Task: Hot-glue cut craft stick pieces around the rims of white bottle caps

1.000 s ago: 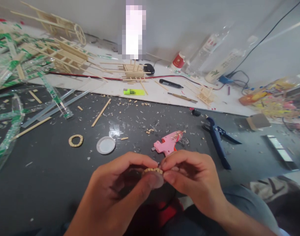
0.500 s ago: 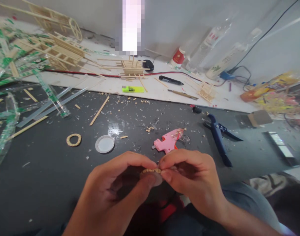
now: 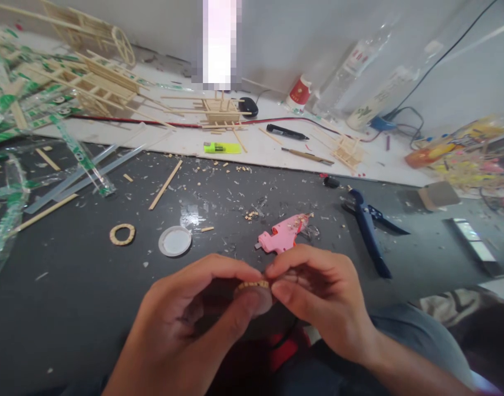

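Between thumb and fingers my left hand (image 3: 194, 308) holds a round whitish disc (image 3: 261, 301) with small wooden pieces (image 3: 254, 284) along its upper edge. My right hand (image 3: 322, 291) is closed at the disc's right edge, its thumb and forefinger pinched together; whatever lies between them is too small to make out. Just beyond my hands is a pink glue gun (image 3: 280, 235). A shallow white lid (image 3: 175, 241) and a ring of small wooden pieces (image 3: 122, 235) lie on the dark table to the left.
Blue pliers (image 3: 370, 236) lie on the right, near a small block (image 3: 438, 196). Wooden stick models (image 3: 107, 80), a black pen (image 3: 287, 132) and a paper cup (image 3: 299, 93) stand or lie at the back. Plastic wrappers (image 3: 81, 154) cover the left.
The disc has tilted slightly, and more of its flat face shows under my left thumb. Both hands remain at the disc; the view has shifted a little.
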`<state>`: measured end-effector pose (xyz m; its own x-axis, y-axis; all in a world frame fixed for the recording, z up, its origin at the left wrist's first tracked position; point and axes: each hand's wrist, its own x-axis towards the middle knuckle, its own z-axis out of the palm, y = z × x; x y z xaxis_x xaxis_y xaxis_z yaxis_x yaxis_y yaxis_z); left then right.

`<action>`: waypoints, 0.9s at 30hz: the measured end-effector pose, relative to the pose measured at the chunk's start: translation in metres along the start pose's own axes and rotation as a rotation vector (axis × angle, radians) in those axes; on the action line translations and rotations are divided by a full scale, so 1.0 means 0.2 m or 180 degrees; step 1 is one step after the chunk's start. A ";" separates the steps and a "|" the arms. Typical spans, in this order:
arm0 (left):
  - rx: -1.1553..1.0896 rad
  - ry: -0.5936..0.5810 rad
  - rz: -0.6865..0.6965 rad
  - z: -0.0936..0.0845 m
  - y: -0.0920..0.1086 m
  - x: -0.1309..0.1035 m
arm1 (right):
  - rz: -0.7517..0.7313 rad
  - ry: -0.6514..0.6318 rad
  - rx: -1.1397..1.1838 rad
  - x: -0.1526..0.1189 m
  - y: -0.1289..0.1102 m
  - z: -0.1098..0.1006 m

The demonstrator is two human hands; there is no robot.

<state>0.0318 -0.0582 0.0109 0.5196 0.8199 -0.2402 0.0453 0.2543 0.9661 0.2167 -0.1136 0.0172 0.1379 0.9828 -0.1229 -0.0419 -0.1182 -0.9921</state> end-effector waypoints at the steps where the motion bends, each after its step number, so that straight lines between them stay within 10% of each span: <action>1: -0.0054 -0.0013 -0.0056 0.00 0.00 0.00 | -0.0117 0.0011 -0.0126 0.00 0.01 -0.01; 10: -0.0827 -0.0351 -0.0518 0.01 0.02 -0.01 | -0.1902 0.0032 -0.1982 -0.02 -0.02 -0.05; 27: -0.0584 -0.0380 -0.0283 0.00 0.02 -0.02 | -0.2085 0.0089 -0.2098 -0.06 -0.01 -0.01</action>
<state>0.0304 -0.0603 0.0157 0.6181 0.7265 -0.3002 -0.0548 0.4208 0.9055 0.2177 -0.1262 0.0213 -0.0404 0.8791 0.4748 0.6223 0.3940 -0.6765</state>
